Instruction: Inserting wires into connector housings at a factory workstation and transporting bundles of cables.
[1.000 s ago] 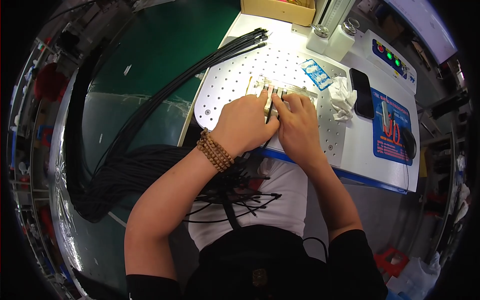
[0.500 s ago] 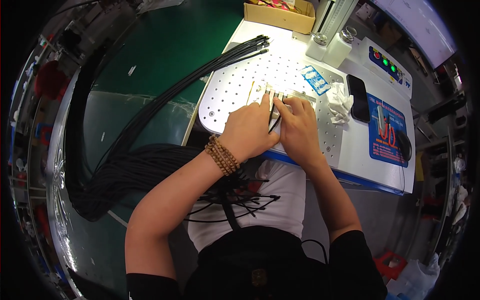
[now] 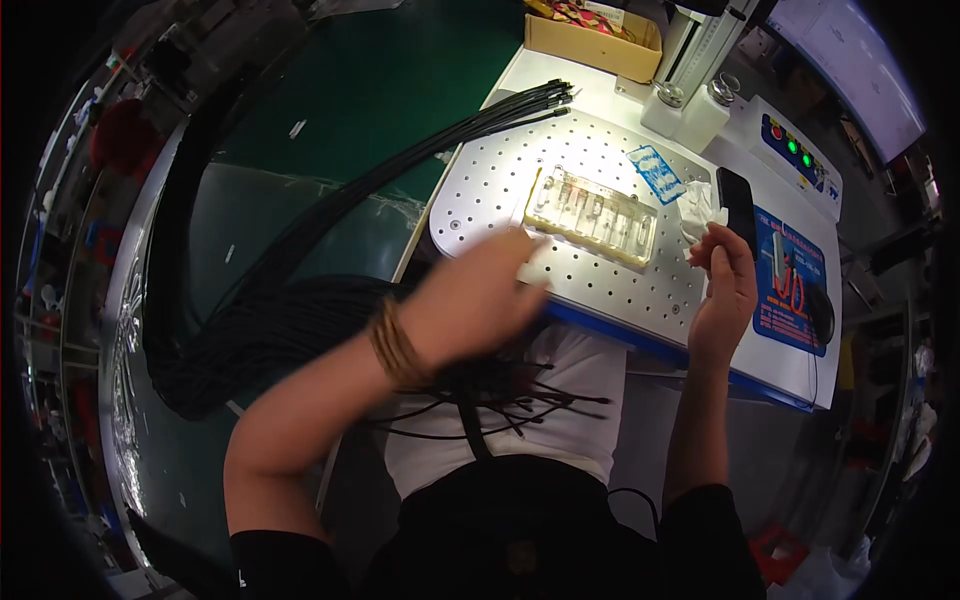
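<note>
A clear, yellowish-edged slotted block (image 3: 592, 215) lies on the perforated metal plate (image 3: 480, 185) under a bright light. My left hand (image 3: 480, 295) is over the plate's near left edge, smeared by motion; its fingers and anything in them cannot be made out. Beside the crumpled white tissue (image 3: 700, 210), my right hand (image 3: 727, 290) is raised with loosely bent fingers, and nothing shows in it. A bunch of black cables (image 3: 480, 118) reaches onto the plate's far left corner. More cables with black ends (image 3: 530, 405) lie across my lap.
A blue-and-white card (image 3: 655, 174) lies on the plate. To the right are a black phone (image 3: 735, 195), a blue mat (image 3: 780, 265) with a mouse (image 3: 820, 312), and a button box (image 3: 795, 150). Behind stand two white bottles (image 3: 700, 115) and a cardboard box (image 3: 590, 45).
My hands have parted from the slotted block: the left moved back left, the right moved right toward the tissue. Two dark cables seen between them at the block are no longer there.
</note>
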